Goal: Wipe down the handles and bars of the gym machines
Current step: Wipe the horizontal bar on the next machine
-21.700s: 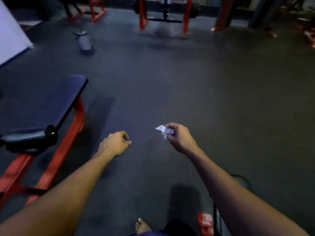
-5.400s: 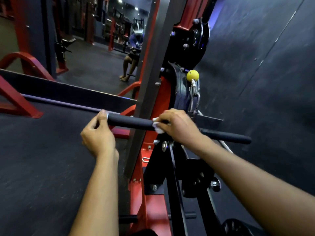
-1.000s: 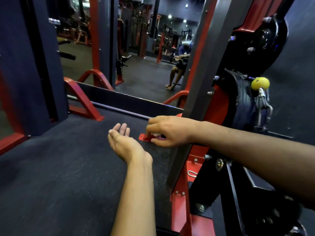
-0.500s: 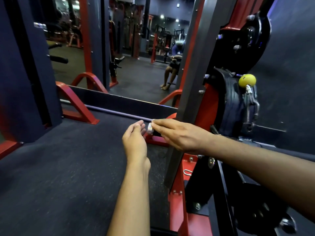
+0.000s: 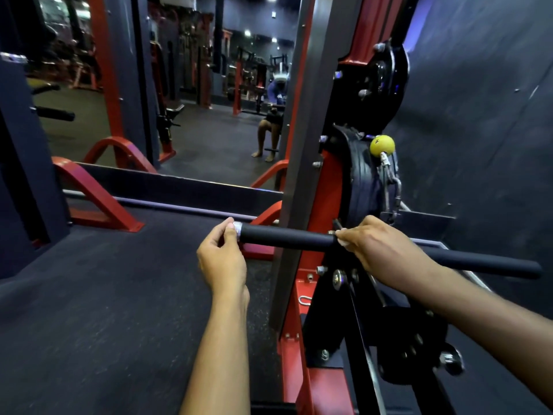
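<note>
Left hand (image 5: 223,259) is pinching the capped end of the black bar (image 5: 287,238) at frame center; right hand (image 5: 380,250) is pressing a white wipe (image 5: 343,242) mid-bar. Bar hanging from a cable is probably swinging, wipe risking slipping out.

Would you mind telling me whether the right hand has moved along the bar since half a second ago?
Yes. The right hand has slid rightward along the black bar, from the bar's left end to just past the grey upright.

black bar (image 5: 287,238), yellow ball (image 5: 382,144), red frame (image 5: 327,187)
</note>
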`<act>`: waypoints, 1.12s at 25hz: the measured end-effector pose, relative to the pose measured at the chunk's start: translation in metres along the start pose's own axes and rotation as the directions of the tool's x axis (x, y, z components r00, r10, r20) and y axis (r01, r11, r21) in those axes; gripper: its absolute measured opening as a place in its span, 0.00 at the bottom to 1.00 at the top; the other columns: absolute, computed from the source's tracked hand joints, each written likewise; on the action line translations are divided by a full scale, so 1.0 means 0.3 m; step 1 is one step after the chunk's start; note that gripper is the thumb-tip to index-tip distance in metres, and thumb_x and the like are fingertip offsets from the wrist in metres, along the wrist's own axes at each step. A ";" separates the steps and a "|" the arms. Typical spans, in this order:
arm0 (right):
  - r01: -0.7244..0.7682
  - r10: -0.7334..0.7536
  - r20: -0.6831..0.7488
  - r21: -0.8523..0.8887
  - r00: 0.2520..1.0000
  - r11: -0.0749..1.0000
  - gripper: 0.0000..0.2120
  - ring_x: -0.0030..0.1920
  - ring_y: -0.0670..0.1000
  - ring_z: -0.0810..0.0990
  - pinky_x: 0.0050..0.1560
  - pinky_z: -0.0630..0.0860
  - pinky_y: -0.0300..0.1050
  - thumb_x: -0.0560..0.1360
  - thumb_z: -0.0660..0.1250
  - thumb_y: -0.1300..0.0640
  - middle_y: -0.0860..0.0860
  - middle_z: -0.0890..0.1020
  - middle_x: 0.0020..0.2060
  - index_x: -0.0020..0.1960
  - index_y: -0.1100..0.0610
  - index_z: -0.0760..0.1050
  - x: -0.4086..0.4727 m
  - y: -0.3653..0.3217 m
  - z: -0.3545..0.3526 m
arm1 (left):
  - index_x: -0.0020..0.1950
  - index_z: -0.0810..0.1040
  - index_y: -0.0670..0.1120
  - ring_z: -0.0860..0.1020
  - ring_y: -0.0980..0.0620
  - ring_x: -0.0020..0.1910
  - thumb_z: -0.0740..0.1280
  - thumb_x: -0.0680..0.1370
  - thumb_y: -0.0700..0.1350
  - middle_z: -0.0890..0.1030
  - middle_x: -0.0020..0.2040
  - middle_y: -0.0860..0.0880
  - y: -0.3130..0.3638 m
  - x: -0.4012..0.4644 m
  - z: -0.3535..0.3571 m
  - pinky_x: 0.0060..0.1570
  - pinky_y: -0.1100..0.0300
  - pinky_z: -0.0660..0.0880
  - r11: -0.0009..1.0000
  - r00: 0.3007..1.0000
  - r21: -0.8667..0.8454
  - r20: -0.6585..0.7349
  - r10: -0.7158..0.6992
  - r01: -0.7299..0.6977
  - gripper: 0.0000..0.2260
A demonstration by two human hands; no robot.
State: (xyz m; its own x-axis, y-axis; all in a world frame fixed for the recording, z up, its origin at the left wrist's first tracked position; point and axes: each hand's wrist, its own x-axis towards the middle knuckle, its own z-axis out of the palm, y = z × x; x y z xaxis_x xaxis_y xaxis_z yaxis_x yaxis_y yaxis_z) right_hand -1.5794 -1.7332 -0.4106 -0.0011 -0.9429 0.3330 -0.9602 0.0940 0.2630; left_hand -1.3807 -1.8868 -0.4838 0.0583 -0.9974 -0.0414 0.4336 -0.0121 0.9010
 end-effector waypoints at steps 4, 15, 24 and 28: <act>-0.276 0.282 -0.060 0.098 0.957 0.956 0.09 0.50 0.54 0.77 0.45 0.78 0.52 0.77 0.67 0.65 0.50 0.81 0.41 0.52 0.53 0.81 -0.026 -0.070 0.014 | 0.56 0.87 0.52 0.82 0.57 0.56 0.68 0.83 0.44 0.86 0.53 0.56 0.009 -0.011 0.005 0.63 0.57 0.78 1.000 1.000 -0.001 -0.006 0.023 -0.023 0.08; -0.147 0.243 -0.193 0.411 0.951 0.900 0.11 0.53 0.54 0.81 0.51 0.82 0.50 0.80 0.63 0.60 0.52 0.86 0.52 0.57 0.59 0.83 0.177 -0.342 0.073 | 0.63 0.84 0.52 0.80 0.62 0.60 0.68 0.83 0.44 0.84 0.58 0.60 0.013 0.016 -0.009 0.64 0.62 0.74 0.988 0.995 0.141 0.076 -0.067 0.056 0.11; -0.181 0.155 0.094 0.483 0.983 0.857 0.17 0.60 0.50 0.81 0.70 0.63 0.32 0.75 0.62 0.59 0.53 0.85 0.57 0.58 0.59 0.84 0.268 -0.375 -0.006 | 0.64 0.82 0.53 0.79 0.53 0.65 0.62 0.84 0.38 0.82 0.64 0.54 0.165 0.107 -0.043 0.71 0.50 0.72 0.816 0.901 0.541 0.221 -0.374 0.206 0.15; -0.386 0.335 0.193 0.433 0.922 0.815 0.20 0.59 0.54 0.83 0.71 0.61 0.35 0.72 0.59 0.62 0.55 0.85 0.57 0.58 0.60 0.83 0.106 -0.207 -0.041 | 0.74 0.76 0.48 0.75 0.53 0.69 0.63 0.84 0.39 0.77 0.71 0.50 0.258 0.078 -0.003 0.72 0.57 0.68 0.700 0.883 0.695 0.212 -0.418 0.164 0.17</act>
State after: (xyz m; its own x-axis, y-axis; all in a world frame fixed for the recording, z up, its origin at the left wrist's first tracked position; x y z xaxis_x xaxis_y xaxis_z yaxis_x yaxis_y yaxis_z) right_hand -1.5164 -1.7650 -0.4053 -0.3761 -0.8999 0.2208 -0.9027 0.3021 -0.3064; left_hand -1.3450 -1.9110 -0.4155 -0.3206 -0.8911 -0.3212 -0.3114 -0.2211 0.9242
